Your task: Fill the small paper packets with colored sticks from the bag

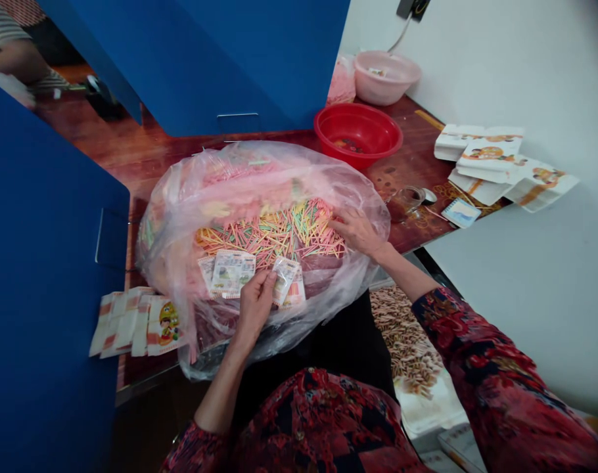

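A large clear plastic bag (269,328) lies opened on the table, full of thin pink, yellow and green sticks (274,230). My left hand (256,299) pinches a small printed packet (284,279) between thumb and fingers, at the near side of the sticks. Another printed packet (233,270) lies just left of that hand, on top of a further one. My right hand (357,228) rests at the right edge of the stick pile, its fingers reaching onto the sticks. Whether its fingertips hold any sticks is too small to tell.
A red basin (358,135) and a pink basin (385,75) stand behind at the right. Stacked printed packs lie at the right (491,157) and left (134,322). Blue partitions (200,59) border the table. A glass jar (406,200) stands near the right edge. Another person's arm (18,59) shows beyond.
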